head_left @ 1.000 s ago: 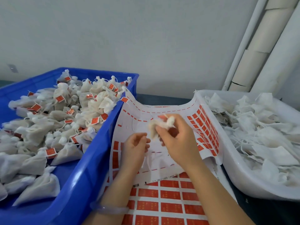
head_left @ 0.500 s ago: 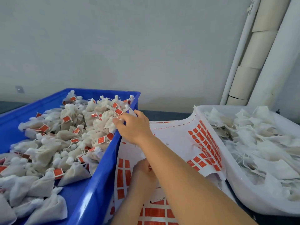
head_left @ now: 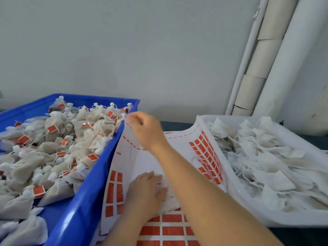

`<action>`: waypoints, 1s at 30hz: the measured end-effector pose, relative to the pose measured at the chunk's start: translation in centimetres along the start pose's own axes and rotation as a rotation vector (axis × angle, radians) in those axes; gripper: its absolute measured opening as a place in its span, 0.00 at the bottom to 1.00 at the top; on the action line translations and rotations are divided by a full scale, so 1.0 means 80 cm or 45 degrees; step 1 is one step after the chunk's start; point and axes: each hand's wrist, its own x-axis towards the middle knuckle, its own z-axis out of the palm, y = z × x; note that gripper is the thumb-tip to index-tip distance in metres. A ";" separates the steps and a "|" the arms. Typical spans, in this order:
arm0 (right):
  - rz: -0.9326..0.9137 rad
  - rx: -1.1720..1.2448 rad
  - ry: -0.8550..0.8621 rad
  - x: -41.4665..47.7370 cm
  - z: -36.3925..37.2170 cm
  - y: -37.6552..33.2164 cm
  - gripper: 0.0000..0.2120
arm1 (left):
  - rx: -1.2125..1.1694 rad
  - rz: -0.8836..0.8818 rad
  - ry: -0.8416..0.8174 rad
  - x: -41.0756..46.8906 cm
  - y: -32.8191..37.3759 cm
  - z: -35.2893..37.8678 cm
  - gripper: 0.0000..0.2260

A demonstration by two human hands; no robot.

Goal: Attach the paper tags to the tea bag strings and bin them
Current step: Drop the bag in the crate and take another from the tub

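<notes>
Lower centre: left hand (head_left: 145, 190) flat, fingers apart, pressing the tag sheet (head_left: 138, 162). Mid-frame: right hand (head_left: 146, 132) at the blue bin (head_left: 92, 183) corner, fingers curled, blurred; grip cannot be told. Tagged tea bags (head_left: 58, 139) fill it, left. Untagged bags (head_left: 266, 157) in the white bin (head_left: 248, 210), right.

Tag sheet (head_left: 138, 162) lies between left bin (head_left: 85, 201) and right tray (head_left: 248, 215), seemingly overlapping both rims

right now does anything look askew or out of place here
The tag sheet is not lying flat: it sags between the blue bin and the white bin, its side edges riding up both walls, with the left hand resting on it. Nothing seems spilled outside the bins.
</notes>
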 end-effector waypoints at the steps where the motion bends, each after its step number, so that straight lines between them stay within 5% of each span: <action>1: 0.020 -0.064 0.101 0.001 -0.028 0.010 0.11 | 0.016 0.025 -0.007 0.000 0.000 0.004 0.20; 6: 0.462 -0.723 0.425 -0.021 -0.184 0.104 0.09 | -0.004 0.007 -0.023 0.004 -0.006 0.014 0.20; 8: 0.751 -1.029 0.125 -0.045 -0.227 0.143 0.06 | -0.004 -0.022 -0.024 0.006 -0.005 0.014 0.20; 11: 1.040 -1.069 -0.350 -0.077 -0.240 0.179 0.11 | -0.020 -0.016 -0.056 0.008 -0.005 0.013 0.20; 25: 1.007 -1.222 -0.365 -0.070 -0.226 0.181 0.09 | -0.081 -0.049 -0.074 0.012 -0.006 0.008 0.18; 30: 0.737 -1.166 0.275 -0.063 -0.233 0.184 0.07 | -0.088 -0.056 -0.079 0.011 -0.005 0.006 0.17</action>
